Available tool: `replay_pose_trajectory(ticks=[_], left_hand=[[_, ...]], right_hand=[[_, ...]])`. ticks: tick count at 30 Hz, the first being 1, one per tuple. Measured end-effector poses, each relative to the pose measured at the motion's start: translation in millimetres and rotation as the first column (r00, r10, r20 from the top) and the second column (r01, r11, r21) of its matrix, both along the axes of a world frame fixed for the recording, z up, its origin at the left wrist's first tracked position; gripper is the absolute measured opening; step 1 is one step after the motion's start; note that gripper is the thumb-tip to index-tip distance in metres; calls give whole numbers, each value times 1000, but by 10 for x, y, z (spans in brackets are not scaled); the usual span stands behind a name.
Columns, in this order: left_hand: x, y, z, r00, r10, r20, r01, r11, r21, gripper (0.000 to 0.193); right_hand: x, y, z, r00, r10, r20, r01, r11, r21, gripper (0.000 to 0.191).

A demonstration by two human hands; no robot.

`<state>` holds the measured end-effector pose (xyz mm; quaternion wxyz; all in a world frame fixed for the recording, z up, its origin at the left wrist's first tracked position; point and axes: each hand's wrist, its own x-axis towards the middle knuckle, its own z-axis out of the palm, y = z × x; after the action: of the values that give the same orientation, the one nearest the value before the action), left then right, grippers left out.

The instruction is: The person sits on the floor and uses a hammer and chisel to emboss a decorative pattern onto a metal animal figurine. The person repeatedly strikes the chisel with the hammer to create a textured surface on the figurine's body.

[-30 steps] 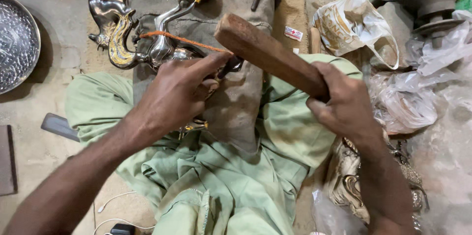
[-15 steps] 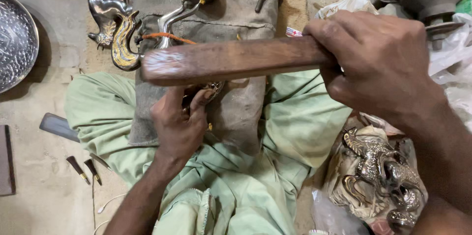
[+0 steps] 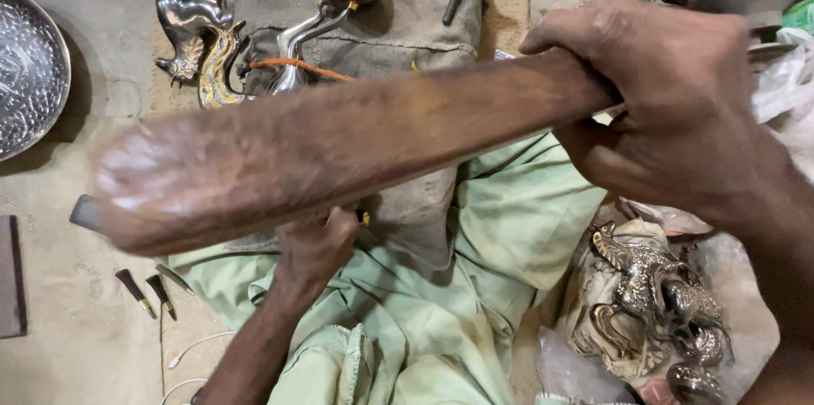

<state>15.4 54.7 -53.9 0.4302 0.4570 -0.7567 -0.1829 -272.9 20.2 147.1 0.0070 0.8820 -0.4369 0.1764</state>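
Two hands are working: we are gripping a wooden mallet (image 3: 339, 159) tight in our right hand (image 3: 670, 108), raised above our left hand (image 3: 314, 248), which is pinching something hidden; striking looks mid-course, unfinished.

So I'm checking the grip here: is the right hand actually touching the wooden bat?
Touching. The head view shows the right hand with its fingers wrapped around the narrow end of the wooden bat.
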Motion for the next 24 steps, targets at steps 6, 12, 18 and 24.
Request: replay_pose_trajectory(ticks=[6, 12, 18, 24], left_hand=[[-7, 16, -126, 987, 71, -145, -46, 985, 169, 21], [47, 72, -291, 994, 22, -104, -21, 1000, 14, 18], [23, 104, -265, 974, -34, -222, 53, 995, 82, 27], [-96, 7, 9, 871, 172, -460, -25, 951, 309, 35]], right_hand=[[12, -13, 10, 894, -79, -441, -5, 982, -187, 34], [39, 37, 55, 931, -56, -361, -30, 973, -228, 39], [-17, 79, 29, 915, -74, -396, -55, 951, -305, 40], [-70, -25, 27, 928, -73, -366, -66, 933, -354, 38]])
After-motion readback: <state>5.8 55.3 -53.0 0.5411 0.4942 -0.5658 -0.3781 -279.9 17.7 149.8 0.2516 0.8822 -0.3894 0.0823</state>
